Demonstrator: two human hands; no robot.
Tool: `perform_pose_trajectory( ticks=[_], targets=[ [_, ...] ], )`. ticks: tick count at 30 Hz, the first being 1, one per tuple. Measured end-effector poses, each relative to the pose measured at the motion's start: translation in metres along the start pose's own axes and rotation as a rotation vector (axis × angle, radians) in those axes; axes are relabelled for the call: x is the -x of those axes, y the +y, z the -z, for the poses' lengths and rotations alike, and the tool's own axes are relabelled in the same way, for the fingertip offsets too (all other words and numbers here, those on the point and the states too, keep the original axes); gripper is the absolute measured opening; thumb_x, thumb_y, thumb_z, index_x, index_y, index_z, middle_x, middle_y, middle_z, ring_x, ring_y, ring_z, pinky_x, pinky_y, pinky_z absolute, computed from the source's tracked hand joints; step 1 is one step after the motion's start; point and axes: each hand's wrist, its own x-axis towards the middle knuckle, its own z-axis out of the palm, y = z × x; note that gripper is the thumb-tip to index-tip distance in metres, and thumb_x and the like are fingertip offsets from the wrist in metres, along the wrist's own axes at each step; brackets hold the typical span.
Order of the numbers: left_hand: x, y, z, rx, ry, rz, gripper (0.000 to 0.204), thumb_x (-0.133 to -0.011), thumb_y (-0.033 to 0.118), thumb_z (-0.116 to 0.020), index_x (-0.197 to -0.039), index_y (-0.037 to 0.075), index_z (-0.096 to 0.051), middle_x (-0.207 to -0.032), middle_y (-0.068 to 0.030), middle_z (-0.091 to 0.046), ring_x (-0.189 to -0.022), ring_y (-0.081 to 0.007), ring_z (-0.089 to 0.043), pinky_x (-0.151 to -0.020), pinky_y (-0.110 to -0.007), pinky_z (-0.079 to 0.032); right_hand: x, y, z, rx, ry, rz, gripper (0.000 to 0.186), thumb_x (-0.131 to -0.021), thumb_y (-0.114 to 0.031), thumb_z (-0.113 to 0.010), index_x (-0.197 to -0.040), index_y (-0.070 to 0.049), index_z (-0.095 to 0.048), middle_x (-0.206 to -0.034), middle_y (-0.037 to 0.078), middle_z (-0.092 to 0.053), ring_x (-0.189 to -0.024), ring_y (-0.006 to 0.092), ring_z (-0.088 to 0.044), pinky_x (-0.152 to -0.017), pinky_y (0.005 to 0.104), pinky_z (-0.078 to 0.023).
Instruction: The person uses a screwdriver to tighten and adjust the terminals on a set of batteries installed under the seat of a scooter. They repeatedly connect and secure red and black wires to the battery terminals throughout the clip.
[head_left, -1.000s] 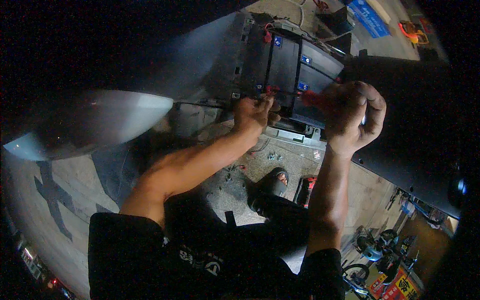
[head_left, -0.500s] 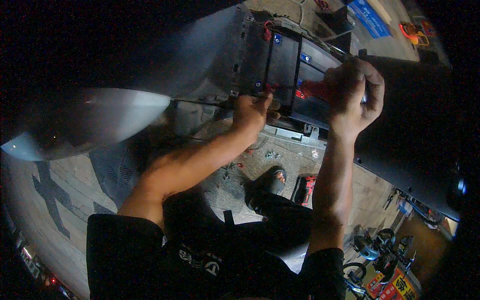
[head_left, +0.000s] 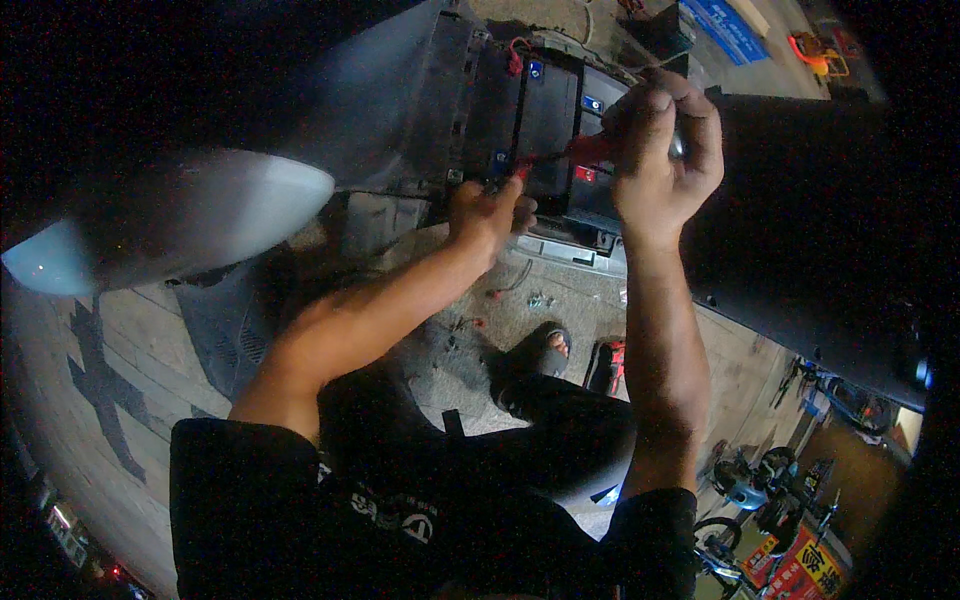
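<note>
Across the dark equipment bay at the person's front, a row of dark box-shaped units (head_left: 550, 125) lies side by side; blue square fittings (head_left: 537, 70) mark their tops, and a red fitting (head_left: 585, 174) sits on one of them, between the two hands. The left hand (head_left: 487, 213) is at the near edge of the units, thumb and forefinger drawn narrow at a small red piece (head_left: 522, 168); I cannot tell whether it grips the piece or only touches it. The right hand (head_left: 668, 175) is raised over the right part of the units, fingers curled about a red item (head_left: 595, 150); a thin dark length runs from this item toward the left fingertips; its exact kind is too blurred to tell.

Beyond the left hand, a red cable (head_left: 516, 57) rises at the far end of the units; a pale metal rail (head_left: 570, 255) borders their near side. On the speckled floor below, small metal pieces (head_left: 541, 300) lie near a sandalled foot (head_left: 556, 343); a red-and-black object (head_left: 607, 367) rests just beside it; a glossy curved panel (head_left: 190, 220) stands to the left.
</note>
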Motion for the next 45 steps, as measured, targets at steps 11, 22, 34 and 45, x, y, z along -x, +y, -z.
perform_pose_trajectory(
  ticks=[11,22,34,45],
  targets=[
    [-0.001,0.002,0.005,-0.027,-0.039,-0.013,0.021,-0.093,0.021,-0.063,-0.087,0.001,-0.057,-0.072,-0.0119,-0.068,-0.055,-0.0206,-0.065,-0.047,-0.031,-0.051,-0.02,-0.036,0.014,0.465,-0.488,0.312,0.03,-0.075,-0.009,-0.075,-0.099,-0.001,-0.06,-0.097,0.019,-0.062,-0.091,0.037,-0.062,-0.079,0.04,-0.052],
    [-0.012,0.0,0.008,-0.036,-0.039,0.076,0.023,-0.094,0.021,-0.062,-0.097,0.002,-0.05,-0.072,-0.0121,-0.068,-0.054,-0.0204,-0.065,-0.044,-0.031,-0.051,-0.059,-0.043,0.033,0.592,-0.982,0.028,0.039,-0.086,-0.013,-0.063,-0.119,-0.003,-0.045,-0.097,0.017,-0.07,-0.09,0.0344,-0.068,-0.077,0.0405,-0.054],
    [-0.013,0.001,0.001,0.016,-0.043,0.159,0.025,-0.093,0.021,-0.065,-0.092,0.001,-0.05,-0.073,-0.0136,-0.066,-0.054,-0.023,-0.065,-0.043,-0.031,-0.053,-0.039,-0.062,0.021,0.711,-0.773,0.066,0.035,-0.087,-0.017,-0.065,-0.114,-0.005,-0.047,-0.089,0.013,-0.071,-0.084,0.0356,-0.069,-0.068,0.0436,-0.054],
    [-0.02,0.007,0.009,0.148,-0.126,0.24,0.032,-0.094,0.031,-0.055,-0.093,-0.001,-0.057,-0.075,-0.0142,-0.068,-0.057,-0.0252,-0.066,-0.049,-0.034,-0.057,-0.053,-0.033,0.029,0.58,-0.954,0.191,0.027,-0.088,-0.009,-0.061,-0.11,-0.005,-0.046,-0.096,0.015,-0.071,-0.088,0.0341,-0.069,-0.071,0.0438,-0.054]
  ],
)
